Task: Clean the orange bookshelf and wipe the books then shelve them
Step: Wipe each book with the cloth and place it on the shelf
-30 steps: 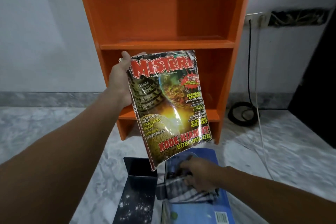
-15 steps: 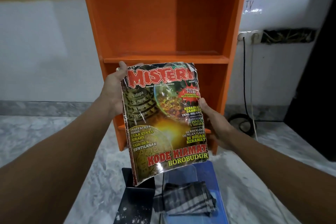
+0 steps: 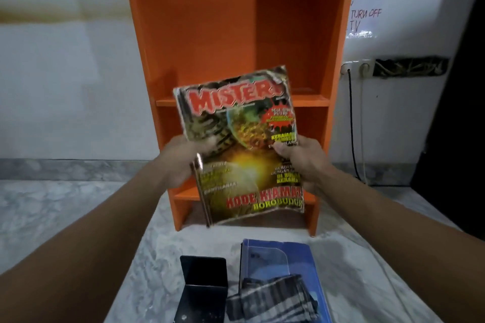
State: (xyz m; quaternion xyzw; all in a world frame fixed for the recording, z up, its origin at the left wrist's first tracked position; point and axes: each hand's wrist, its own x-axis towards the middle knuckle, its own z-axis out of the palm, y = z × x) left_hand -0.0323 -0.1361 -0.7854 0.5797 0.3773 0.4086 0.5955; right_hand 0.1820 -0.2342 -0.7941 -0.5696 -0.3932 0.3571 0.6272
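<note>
I hold a plastic-wrapped "Misteri" magazine (image 3: 244, 144) upright with both hands in front of the orange bookshelf (image 3: 210, 34). My left hand (image 3: 181, 162) grips its left edge, my right hand (image 3: 301, 160) grips its right edge with the thumb on the cover. The magazine tilts slightly left and hides part of the middle shelf board (image 3: 312, 101). The upper compartment is bare. On the floor below lies a striped grey cloth (image 3: 273, 299) on top of a blue book (image 3: 278, 254).
A black metal bookend (image 3: 203, 286) stands on the marble floor (image 3: 78, 212) left of the blue book. A wall socket (image 3: 357, 69) with cables hanging down sits right of the shelf, under a handwritten paper note (image 3: 366, 12). A dark panel (image 3: 459, 139) fills the far right.
My right hand left the cloth on the blue book and took the magazine's right edge. Both hands lifted the magazine toward the shelf, and my left hand slid lower on its left edge.
</note>
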